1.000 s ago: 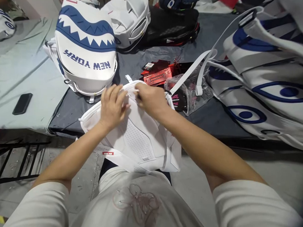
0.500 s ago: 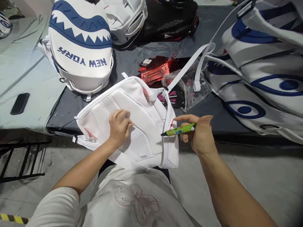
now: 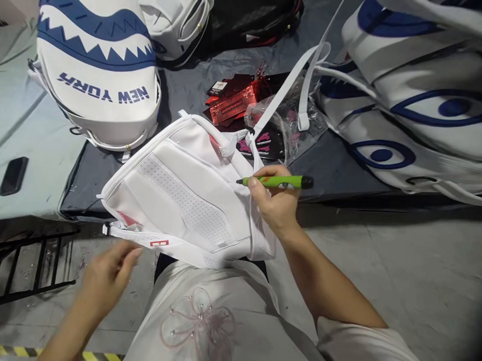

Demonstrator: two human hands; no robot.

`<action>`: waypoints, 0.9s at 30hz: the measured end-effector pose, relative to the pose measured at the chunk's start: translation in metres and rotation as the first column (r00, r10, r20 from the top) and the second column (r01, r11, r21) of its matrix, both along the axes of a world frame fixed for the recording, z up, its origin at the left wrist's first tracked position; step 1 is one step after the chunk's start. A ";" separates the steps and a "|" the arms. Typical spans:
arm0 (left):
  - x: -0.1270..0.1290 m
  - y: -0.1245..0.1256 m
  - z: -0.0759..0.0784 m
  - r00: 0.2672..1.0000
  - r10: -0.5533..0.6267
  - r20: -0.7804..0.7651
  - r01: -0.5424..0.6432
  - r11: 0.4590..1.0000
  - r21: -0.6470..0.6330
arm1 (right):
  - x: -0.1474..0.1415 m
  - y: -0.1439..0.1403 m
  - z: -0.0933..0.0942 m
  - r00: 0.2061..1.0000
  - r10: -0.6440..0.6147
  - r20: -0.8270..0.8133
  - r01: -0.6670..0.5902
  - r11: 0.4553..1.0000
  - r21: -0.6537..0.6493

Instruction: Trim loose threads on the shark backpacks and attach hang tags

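A white backpack (image 3: 186,198) lies back-side up, half on the dark table edge and half over my lap. My right hand (image 3: 275,205) rests at the bag's right edge and grips a green pen (image 3: 278,182) held level, its tip pointing left at the bag's top strap. My left hand (image 3: 105,274) hovers below the bag's lower left corner, fingers apart, holding nothing. A white strap (image 3: 285,94) runs from the bag's top up to the right.
A white and blue "NEW YORK" shark-mouth backpack (image 3: 98,75) stands behind. Large white bags with blue eyes (image 3: 420,116) fill the right. Red tags (image 3: 232,104) and a plastic packet (image 3: 279,137) lie mid-table. A black phone (image 3: 12,176) sits at the left.
My left hand has come off the bag and dropped to its lower left. My right hand has swung the green pen up onto the bag's right edge. The view has shifted.
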State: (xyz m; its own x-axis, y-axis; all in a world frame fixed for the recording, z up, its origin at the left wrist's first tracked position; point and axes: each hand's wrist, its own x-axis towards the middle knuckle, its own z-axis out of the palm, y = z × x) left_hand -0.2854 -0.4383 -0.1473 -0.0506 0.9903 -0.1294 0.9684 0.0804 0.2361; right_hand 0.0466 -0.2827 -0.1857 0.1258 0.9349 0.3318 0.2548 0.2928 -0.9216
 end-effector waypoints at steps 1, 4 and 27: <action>0.023 0.021 0.006 0.987 -0.149 0.066 0.134 0.972 0.192 | -0.003 0.001 0.000 1.000 0.005 0.024 -0.005 1.000 0.000; 0.087 0.096 0.011 0.869 -0.477 -0.130 0.462 0.692 0.555 | -0.006 0.001 -0.002 1.000 0.024 0.003 -0.024 0.997 -0.071; 0.138 0.172 -0.062 0.813 -0.486 -0.320 0.574 0.577 0.581 | -0.020 0.008 -0.029 0.957 -0.168 0.235 0.164 0.986 0.038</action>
State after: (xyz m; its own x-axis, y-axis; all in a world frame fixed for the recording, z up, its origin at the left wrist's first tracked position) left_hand -0.1471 -0.2666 -0.2096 0.5398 0.6811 0.4947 0.8104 -0.5795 -0.0862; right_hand 0.0267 -0.2745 -0.2151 0.1945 0.9012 0.3874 0.5110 0.2440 -0.8242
